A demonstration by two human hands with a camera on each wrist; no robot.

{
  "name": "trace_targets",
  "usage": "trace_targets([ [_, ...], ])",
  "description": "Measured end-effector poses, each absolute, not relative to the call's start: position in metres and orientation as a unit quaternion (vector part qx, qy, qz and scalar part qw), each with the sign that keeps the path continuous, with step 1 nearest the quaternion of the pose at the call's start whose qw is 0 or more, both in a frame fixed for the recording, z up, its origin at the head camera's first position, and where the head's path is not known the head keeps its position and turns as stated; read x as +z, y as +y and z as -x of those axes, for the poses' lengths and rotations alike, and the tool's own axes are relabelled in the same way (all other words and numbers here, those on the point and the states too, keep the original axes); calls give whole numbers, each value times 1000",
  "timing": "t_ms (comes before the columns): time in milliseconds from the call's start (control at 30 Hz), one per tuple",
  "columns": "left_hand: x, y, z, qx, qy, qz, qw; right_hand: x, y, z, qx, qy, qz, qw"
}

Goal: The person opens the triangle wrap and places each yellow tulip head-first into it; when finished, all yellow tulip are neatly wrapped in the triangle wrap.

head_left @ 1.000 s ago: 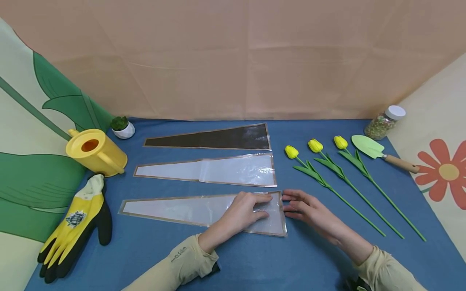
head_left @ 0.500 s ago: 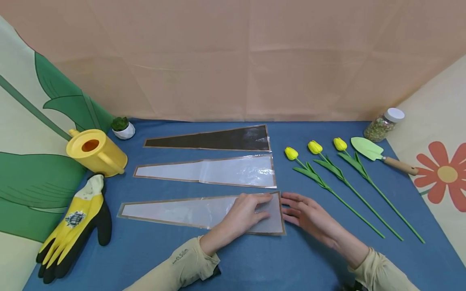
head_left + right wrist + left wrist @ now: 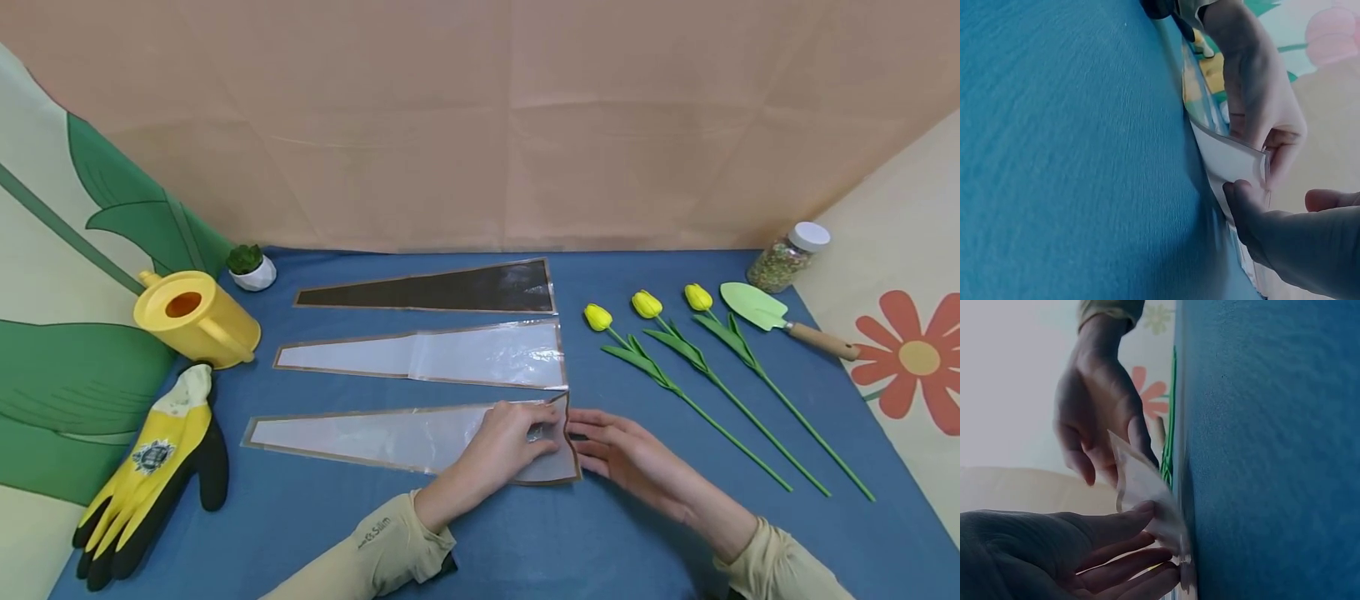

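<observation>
The nearest of three long tapered sheets, a white one with a brown border [image 3: 352, 432], lies flat at its narrow end, while its wide end bends upward. My left hand [image 3: 498, 442] rests on it close to that end, thumb and fingers spread apart. Against the raised edge, the fingertips of my right hand [image 3: 637, 458] touch from the right side. Seen from the left wrist, the lifted corner [image 3: 1138, 472] stands between both hands. In the right wrist view, my right fingertips [image 3: 1241, 190] press on the outer face of the raised end.
Behind lie a second white sheet [image 3: 487, 352] and a dark sheet [image 3: 465, 287]. Right: three yellow tulips [image 3: 697, 367], a trowel [image 3: 753, 306] and a jar [image 3: 783, 262]. Left: a watering can [image 3: 202, 321], a small potted plant [image 3: 252, 268] and a yellow-black glove [image 3: 161, 467].
My right fingers have shifted slightly left against the near sheet's wide end. That edge, flat before, now curls up. My left hand stays almost where it was.
</observation>
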State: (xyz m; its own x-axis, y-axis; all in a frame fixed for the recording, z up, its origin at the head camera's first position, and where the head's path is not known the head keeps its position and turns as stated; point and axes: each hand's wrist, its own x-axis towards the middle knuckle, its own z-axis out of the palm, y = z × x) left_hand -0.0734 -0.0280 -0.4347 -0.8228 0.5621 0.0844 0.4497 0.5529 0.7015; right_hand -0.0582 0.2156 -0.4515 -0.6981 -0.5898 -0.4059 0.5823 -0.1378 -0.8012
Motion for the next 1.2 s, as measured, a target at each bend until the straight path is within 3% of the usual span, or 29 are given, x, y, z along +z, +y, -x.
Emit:
trace_targets([
  [200, -436, -27, 74, 381, 878, -283, 61, -431, 202, 51, -724, 576, -3, 379],
  [333, -436, -27, 73, 392, 876, -276, 59, -437, 205, 53, -714, 585, 18, 383],
  [500, -437, -27, 74, 395, 876, -274, 48, -457, 210, 57, -712, 591, 34, 378],
  [700, -438, -27, 75, 384, 881, -276, 25, -511, 227, 73, -732, 562, 8, 385],
  [933, -439, -28, 75, 391, 882, -262, 4, -441, 208, 56, -719, 598, 28, 353],
  [1200, -437, -29, 74, 385, 886, -260, 0, -507, 234, 73, -759, 535, 20, 370],
])
